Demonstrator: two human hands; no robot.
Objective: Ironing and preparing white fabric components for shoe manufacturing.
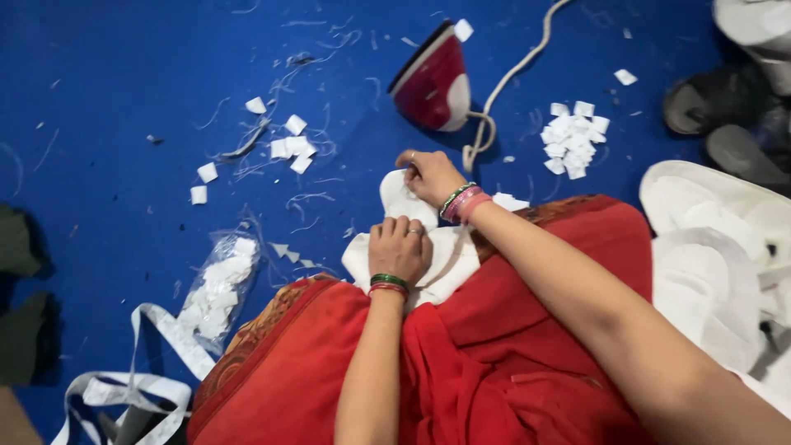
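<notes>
now | white cloth (449,255) crumpled | both hands (400,247) pressing it

On the blue floor (115,99), the left hand (399,248) pressed flat on a white cloth piece (449,255) while the right hand (430,175) pinched its far edge, near a red iron (432,82).

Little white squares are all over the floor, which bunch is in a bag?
The bunch in the clear bag, left of the left hand. The pile by the iron and the scattered squares lie loose on the blue floor.
</notes>
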